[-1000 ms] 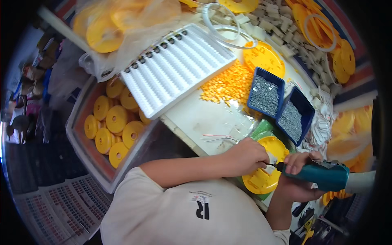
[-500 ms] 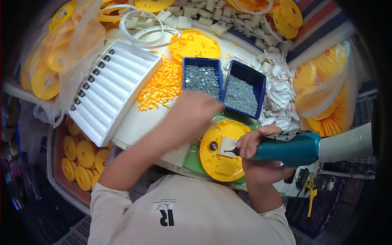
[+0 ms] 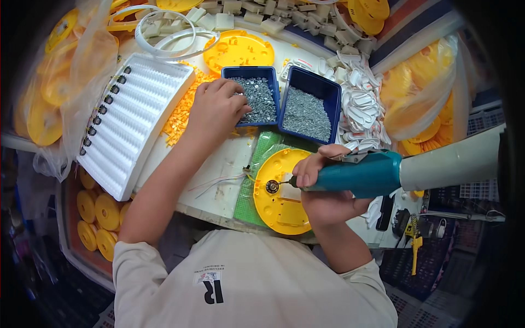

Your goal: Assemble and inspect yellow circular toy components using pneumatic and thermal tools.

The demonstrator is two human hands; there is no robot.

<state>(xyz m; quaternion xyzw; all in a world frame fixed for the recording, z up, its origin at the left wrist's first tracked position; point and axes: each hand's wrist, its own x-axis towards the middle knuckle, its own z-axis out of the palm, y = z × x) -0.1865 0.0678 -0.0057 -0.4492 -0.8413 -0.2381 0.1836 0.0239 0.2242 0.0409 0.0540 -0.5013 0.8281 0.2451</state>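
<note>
My right hand (image 3: 322,183) is wrapped round a teal powered screwdriver (image 3: 355,175). The tool lies almost level, its bit pointing left over a round yellow plastic housing (image 3: 266,211). The bit's tip is close to a small round black part (image 3: 272,187) in the housing; I cannot tell whether they touch. My left hand (image 3: 219,106) is at the left edge of a blue bin (image 3: 250,70) of small metal pieces. Its fingers are curled together, and whatever is between them is too small to make out. Thin wires (image 3: 221,180) lead left from the housing.
Beside that bin stands a second blue bin (image 3: 336,90) of metal pieces. A white ribbed tray (image 3: 136,115) holding small round black parts stands left, by loose orange pieces (image 3: 178,123). White plastic parts (image 3: 363,109) are heaped right. A green mat (image 3: 246,199) lies under the housing.
My left hand has moved left to the edge of the left bin, uncovering wires beside the housing. The screwdriver's bit has shifted from the white part to near the round black part.
</note>
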